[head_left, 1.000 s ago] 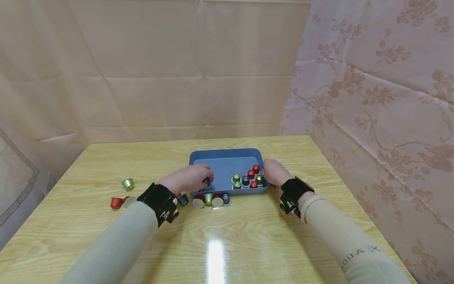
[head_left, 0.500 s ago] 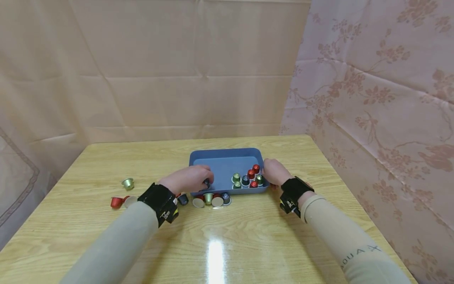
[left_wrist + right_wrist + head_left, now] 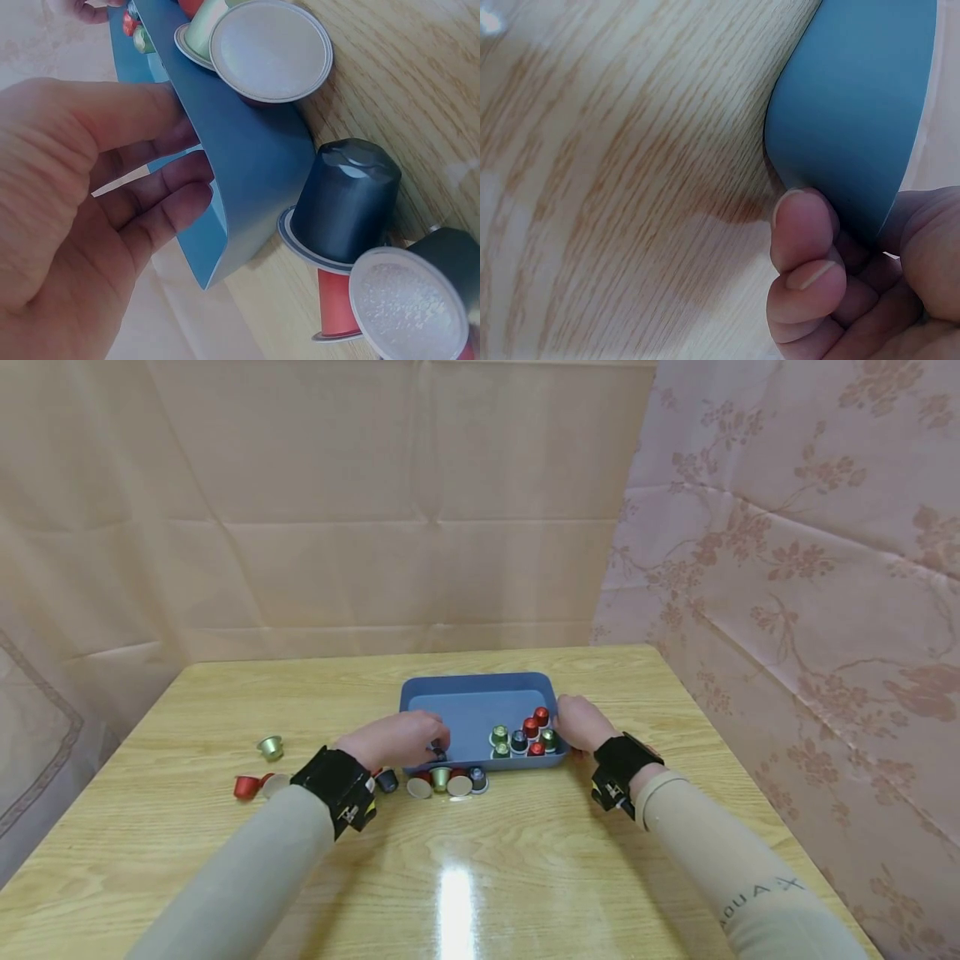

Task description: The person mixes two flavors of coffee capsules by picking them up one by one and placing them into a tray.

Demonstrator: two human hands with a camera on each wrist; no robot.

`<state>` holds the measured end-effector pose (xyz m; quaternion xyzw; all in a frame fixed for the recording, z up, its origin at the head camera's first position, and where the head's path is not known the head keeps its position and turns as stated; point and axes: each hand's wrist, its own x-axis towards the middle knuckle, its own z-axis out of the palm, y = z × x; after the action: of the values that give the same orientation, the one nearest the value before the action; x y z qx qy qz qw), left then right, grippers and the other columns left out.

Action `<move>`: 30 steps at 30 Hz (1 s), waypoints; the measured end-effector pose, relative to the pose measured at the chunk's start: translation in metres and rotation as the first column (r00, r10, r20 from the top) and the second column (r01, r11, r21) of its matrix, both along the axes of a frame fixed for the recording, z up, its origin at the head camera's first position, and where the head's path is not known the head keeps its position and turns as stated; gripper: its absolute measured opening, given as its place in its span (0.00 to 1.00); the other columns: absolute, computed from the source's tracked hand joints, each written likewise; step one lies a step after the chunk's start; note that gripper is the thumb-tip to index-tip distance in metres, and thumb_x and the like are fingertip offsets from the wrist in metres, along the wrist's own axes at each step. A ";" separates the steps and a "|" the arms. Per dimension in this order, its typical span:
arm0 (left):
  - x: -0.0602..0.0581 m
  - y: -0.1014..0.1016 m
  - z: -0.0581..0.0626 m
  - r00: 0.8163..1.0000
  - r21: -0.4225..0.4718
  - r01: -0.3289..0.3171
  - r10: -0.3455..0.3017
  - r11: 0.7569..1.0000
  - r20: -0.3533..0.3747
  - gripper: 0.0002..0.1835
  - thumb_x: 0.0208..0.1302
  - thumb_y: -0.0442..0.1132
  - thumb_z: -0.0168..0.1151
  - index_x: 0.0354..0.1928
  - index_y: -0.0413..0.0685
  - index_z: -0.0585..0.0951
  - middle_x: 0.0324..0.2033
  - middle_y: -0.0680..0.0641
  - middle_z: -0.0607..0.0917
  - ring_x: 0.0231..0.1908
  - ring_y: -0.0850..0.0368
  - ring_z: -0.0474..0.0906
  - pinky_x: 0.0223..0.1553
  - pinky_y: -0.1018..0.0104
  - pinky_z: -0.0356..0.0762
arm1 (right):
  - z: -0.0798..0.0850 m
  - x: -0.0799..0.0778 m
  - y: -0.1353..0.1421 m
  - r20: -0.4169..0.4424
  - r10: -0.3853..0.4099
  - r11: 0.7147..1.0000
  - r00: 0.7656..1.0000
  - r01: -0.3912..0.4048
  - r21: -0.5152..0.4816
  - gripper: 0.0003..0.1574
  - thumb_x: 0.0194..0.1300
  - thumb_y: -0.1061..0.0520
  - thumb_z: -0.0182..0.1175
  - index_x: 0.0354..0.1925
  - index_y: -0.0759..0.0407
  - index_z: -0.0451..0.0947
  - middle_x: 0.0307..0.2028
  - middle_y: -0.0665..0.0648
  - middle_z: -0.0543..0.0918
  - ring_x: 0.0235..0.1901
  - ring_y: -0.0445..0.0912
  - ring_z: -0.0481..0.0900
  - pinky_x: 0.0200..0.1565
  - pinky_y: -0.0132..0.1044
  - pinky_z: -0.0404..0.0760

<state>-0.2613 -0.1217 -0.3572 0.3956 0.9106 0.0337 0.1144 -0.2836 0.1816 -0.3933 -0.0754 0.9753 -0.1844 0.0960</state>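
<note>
In the head view, the left hand (image 3: 401, 739) reaches into the left end of a blue tray (image 3: 483, 683) and pinches a dark coffee capsule (image 3: 438, 750) low at the near left corner. From the left wrist, that hand's fingertips go behind the tray wall (image 3: 247, 172), which hides the capsule. At the tray's right end, the right hand (image 3: 585, 724) grips the wall, its curled fingers (image 3: 804, 229) outside and its thumb over the rim. Red, green and dark capsules (image 3: 519, 742) stand rim down inside the tray's right part.
Along the tray's near side lie several capsules (image 3: 440, 780), some on their sides. A dark capsule (image 3: 346, 206) stands by the tray's left corner. Further left on the wooden table (image 3: 187, 827) are a green capsule (image 3: 271, 748) and a red capsule (image 3: 246, 788).
The left hand has shifted very slightly left, and the dark capsule under its fingers sits a little lower. The right hand and tray stay where they were.
</note>
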 end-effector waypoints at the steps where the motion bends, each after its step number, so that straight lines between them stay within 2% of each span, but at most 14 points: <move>1: 0.000 0.000 0.000 1.000 0.002 0.000 0.000 1.000 0.002 0.07 0.69 0.33 0.65 0.46 0.45 0.86 0.41 0.48 0.85 0.45 0.53 0.82 0.49 0.58 0.81 | 0.000 0.000 0.000 0.000 0.001 1.000 1.000 -0.001 -0.001 0.14 0.76 0.65 0.45 0.50 0.76 0.71 0.22 0.61 0.79 0.11 0.48 0.79 0.13 0.35 0.74; 6: -0.001 -0.001 -0.001 1.000 0.005 -0.003 0.003 1.000 0.004 0.08 0.70 0.35 0.64 0.47 0.45 0.86 0.42 0.48 0.85 0.45 0.53 0.82 0.50 0.58 0.81 | -0.001 0.000 0.000 0.004 -0.003 1.000 1.000 0.003 -0.008 0.14 0.77 0.64 0.45 0.50 0.76 0.71 0.22 0.62 0.79 0.11 0.48 0.80 0.13 0.35 0.75; 12: -0.001 -0.006 0.002 0.999 0.017 -0.048 0.049 0.999 -0.017 0.09 0.71 0.37 0.63 0.50 0.46 0.86 0.45 0.48 0.86 0.46 0.54 0.82 0.51 0.57 0.81 | -0.001 -0.002 0.001 -0.004 0.003 1.000 1.000 -0.003 -0.008 0.14 0.77 0.65 0.45 0.49 0.76 0.71 0.23 0.62 0.79 0.11 0.48 0.79 0.14 0.35 0.75; 20: -0.007 -0.034 0.012 0.989 0.074 -0.095 0.102 0.993 -0.103 0.08 0.70 0.34 0.63 0.48 0.42 0.85 0.42 0.46 0.85 0.45 0.51 0.82 0.51 0.54 0.81 | -0.002 -0.001 0.001 -0.014 0.007 1.000 1.000 -0.007 0.000 0.14 0.76 0.65 0.46 0.49 0.77 0.71 0.23 0.62 0.78 0.10 0.47 0.79 0.13 0.35 0.75; 26: -0.012 -0.063 0.020 0.971 0.081 -0.198 0.207 0.977 -0.122 0.07 0.69 0.33 0.62 0.44 0.39 0.85 0.38 0.45 0.84 0.38 0.52 0.80 0.48 0.51 0.81 | -0.003 -0.002 0.001 -0.015 0.001 1.000 1.000 -0.001 0.002 0.14 0.76 0.64 0.46 0.49 0.76 0.71 0.23 0.62 0.78 0.10 0.47 0.79 0.13 0.36 0.76; 30: -0.015 -0.084 0.024 0.951 0.048 -0.280 0.284 0.959 -0.125 0.09 0.70 0.33 0.61 0.46 0.37 0.84 0.40 0.43 0.85 0.39 0.50 0.81 0.49 0.49 0.81 | -0.002 -0.001 0.001 -0.018 -0.003 1.000 1.000 0.003 0.005 0.14 0.76 0.64 0.46 0.49 0.76 0.72 0.23 0.62 0.78 0.10 0.47 0.79 0.13 0.36 0.76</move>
<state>-0.2761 -0.2061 -0.3330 0.2646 0.9627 0.0374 0.0427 -0.2851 0.1822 -0.3957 -0.0754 0.9766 -0.1815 0.0869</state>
